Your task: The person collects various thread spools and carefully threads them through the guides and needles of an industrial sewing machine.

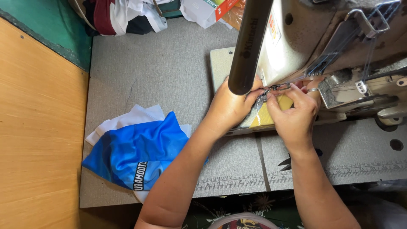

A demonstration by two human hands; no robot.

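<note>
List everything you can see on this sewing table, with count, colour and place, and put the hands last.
sewing machine: one, off-white and grey, upper right
dark tube: one, black, in front of the machine
yellow fabric piece: one, under the needle area, between the hands
blue and white garment: one, crumpled, lower left of the table
table: one, grey top
clothing pile: one, white, maroon and black, top edge
scissors: one, dark, partly hidden beside the right forearm
left hand: at the yellow fabric
right hand: at the yellow fabric
</note>
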